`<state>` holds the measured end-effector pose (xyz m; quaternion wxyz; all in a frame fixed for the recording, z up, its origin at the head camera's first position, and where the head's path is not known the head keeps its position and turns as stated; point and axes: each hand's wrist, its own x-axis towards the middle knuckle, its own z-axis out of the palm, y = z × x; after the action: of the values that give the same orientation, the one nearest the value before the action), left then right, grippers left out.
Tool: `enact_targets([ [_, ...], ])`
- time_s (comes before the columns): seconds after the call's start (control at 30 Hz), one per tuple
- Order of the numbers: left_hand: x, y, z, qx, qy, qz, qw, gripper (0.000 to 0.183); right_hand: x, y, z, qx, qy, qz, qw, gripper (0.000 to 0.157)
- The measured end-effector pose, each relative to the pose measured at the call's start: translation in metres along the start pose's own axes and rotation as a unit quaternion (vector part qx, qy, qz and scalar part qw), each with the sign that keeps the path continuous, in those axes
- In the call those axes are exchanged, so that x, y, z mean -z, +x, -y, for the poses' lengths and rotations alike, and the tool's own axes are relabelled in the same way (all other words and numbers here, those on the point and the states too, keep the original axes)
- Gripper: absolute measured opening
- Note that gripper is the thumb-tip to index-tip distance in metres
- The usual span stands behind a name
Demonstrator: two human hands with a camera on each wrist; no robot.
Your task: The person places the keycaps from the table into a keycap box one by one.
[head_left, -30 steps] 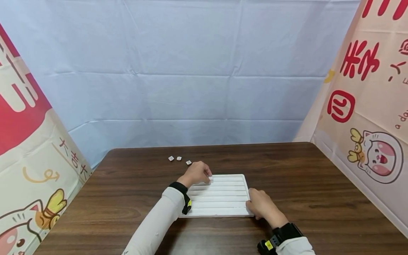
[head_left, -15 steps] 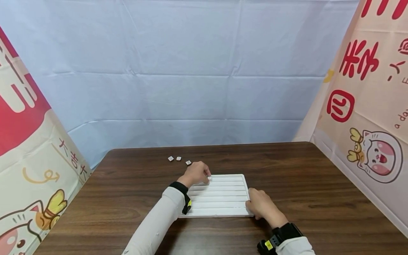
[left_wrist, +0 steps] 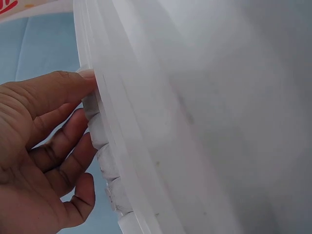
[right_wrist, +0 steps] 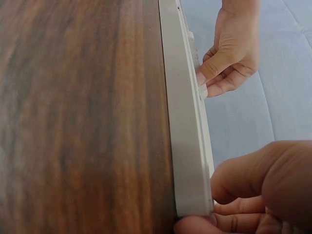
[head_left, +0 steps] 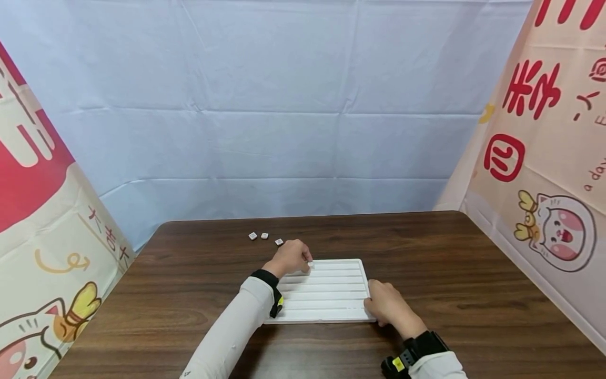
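Plainly | hands (head_left: 290, 258) gripping ridged white tray (head_left: 326, 288), blocky tile (right_wrist: 203, 91) | wood-grain table (head_left: 199, 279)

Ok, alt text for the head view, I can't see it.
A person's left hand is at the back left of a ribbed white tray on a wooden table, while the right hand grips its right edge. Three small tiles lie farther back, to the left.

A pale blue cloth (head_left: 303, 142), crossed by fold lines, hangs behind the dark, wood-grained tabletop (head_left: 450, 268). Printed cream cloths flank it — the left cloth (head_left: 52, 226) bears a large red patch (head_left: 38, 184) and a partly cut-off cartoon cat (head_left: 19, 322), the right cloth (head_left: 558, 155) red lettering (head_left: 519, 87) above a round, pink-cheeked cat (head_left: 565, 237).
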<state>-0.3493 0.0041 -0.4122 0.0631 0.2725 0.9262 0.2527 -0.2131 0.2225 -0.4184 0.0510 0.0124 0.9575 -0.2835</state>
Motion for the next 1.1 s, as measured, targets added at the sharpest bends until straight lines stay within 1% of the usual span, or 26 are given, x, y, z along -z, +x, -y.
enact_targets([
  [0.27,0.0041,0.0029,0.0006,-0.008,0.000,0.009,0.9999,0.012,0.0009,0.0010,0.0008,0.002,-0.009,-0.005,1.000,0.023],
  [0.5,0.0033,0.0023,0.0007,-0.003,-0.007,0.016,0.9998,0.012,0.0008,0.0005,0.0001,0.003,-0.005,-0.002,1.000,0.025],
  [0.7,0.0030,0.0021,-0.0016,0.002,-0.013,0.013,0.9998,0.013,0.0004,0.0008,-0.0002,0.001,-0.005,-0.001,1.000,0.026],
  [0.93,0.0043,0.0012,-0.0015,0.009,-0.016,0.021,0.9996,0.014,-0.0006,0.0011,-0.0005,0.002,-0.002,-0.001,1.000,0.025],
  [1.1,0.0054,0.0003,-0.0024,0.005,-0.017,0.024,0.9996,0.014,-0.0006,0.0008,-0.0006,-0.002,0.000,0.001,1.000,0.024],
])
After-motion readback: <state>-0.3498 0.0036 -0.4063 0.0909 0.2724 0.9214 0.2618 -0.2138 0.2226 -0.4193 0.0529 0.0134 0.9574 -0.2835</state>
